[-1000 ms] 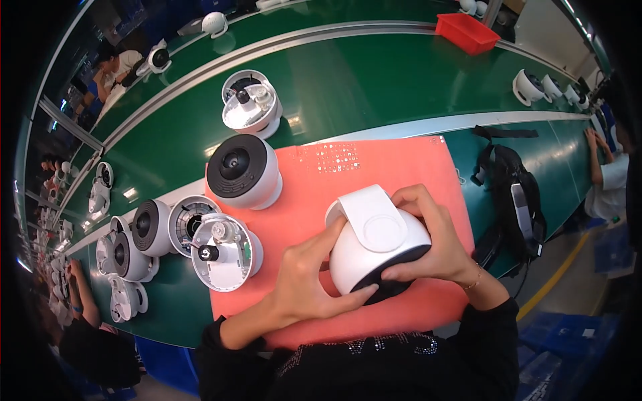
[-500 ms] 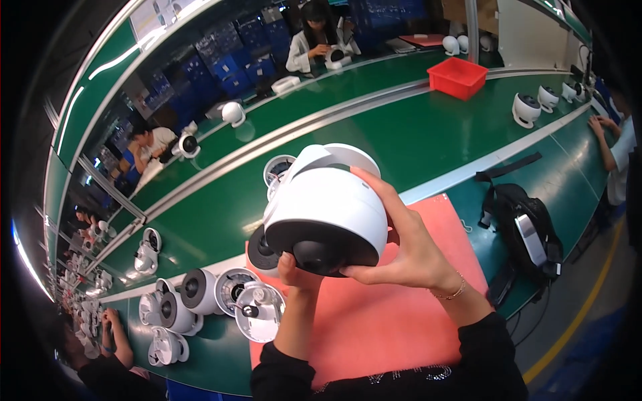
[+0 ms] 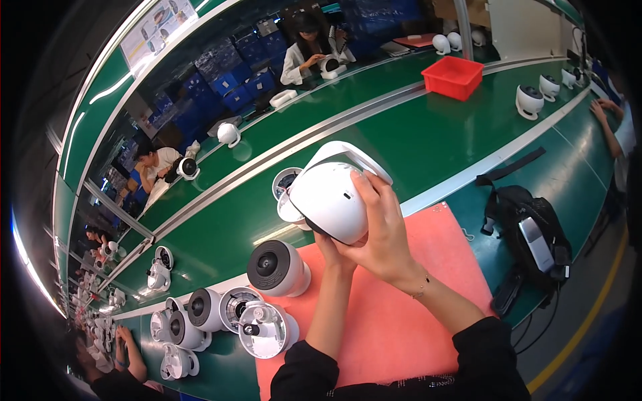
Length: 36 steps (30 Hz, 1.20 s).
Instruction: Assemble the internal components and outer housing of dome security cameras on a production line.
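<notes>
Above the pink mat (image 3: pixel 428 287) I hold a round white security camera (image 3: pixel 328 194) with a curved white bracket. Its side with a small dark slot shows, while its black front faces down and is mostly hidden. My right hand (image 3: pixel 384 234) wraps round its right side, fingers on the upper shell. From below, my left hand (image 3: pixel 332 252) supports it, its fingers partly hidden by the shell. Just left, another security camera (image 3: pixel 275 269) with a dark grey face lies on the mat's edge. An opened white housing (image 3: pixel 266 329) with its inside showing lies nearer me.
Several cameras and opened housings (image 3: pixel 180 331) crowd the bench at left. Behind the held camera, an opened unit (image 3: pixel 286 182) sits on the green belt (image 3: pixel 414 144). A red bin (image 3: pixel 453 77) stands across it. At right lies a black bag (image 3: pixel 528 230). Co-workers sit around.
The held camera has been turned and tilted, so its black front has swung down out of sight and its slotted side shows. My left hand has shifted underneath. The camera on the mat is now uncovered.
</notes>
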{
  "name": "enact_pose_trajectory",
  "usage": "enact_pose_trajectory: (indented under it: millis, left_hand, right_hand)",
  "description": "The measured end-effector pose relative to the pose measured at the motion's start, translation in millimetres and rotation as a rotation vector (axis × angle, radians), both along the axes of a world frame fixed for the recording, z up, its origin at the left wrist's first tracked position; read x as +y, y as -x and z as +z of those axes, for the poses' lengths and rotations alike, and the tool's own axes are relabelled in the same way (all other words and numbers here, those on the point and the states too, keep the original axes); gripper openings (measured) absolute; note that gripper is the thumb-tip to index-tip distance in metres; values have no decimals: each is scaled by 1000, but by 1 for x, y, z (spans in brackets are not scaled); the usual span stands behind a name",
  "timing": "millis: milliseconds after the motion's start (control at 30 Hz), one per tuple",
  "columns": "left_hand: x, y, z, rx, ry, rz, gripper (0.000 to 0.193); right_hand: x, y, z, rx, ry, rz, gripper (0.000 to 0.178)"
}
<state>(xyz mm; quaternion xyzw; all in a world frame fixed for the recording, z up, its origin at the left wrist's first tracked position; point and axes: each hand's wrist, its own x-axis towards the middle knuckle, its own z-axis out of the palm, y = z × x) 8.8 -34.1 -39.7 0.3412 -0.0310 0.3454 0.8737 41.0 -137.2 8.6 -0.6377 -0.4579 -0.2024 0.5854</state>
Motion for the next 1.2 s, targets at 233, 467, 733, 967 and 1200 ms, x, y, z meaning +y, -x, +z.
enact_pose_trajectory:
  millis: [233, 467, 733, 967, 1200]
  left_hand:
    - [4, -20, 0, 153, 44, -102, 59]
    - [19, -35, -10, 284, 374, -261, 71]
    - [97, -41, -76, 312, 345, 243, 61]
    - [80, -31, -55, 381, 149, 492, 56]
    - [65, 7, 13, 598, -27, 383, 60]
  right_hand:
    - [12, -21, -17, 122, -52, -86, 93]
    - [23, -70, -53, 550, -170, 102, 82]
    - [24, -121, -93, 1397, -286, 435, 73]
    - [16, -133, -97, 1332, -326, 426, 74]
    - [21, -161, -107, 1290, -428, 439, 73]
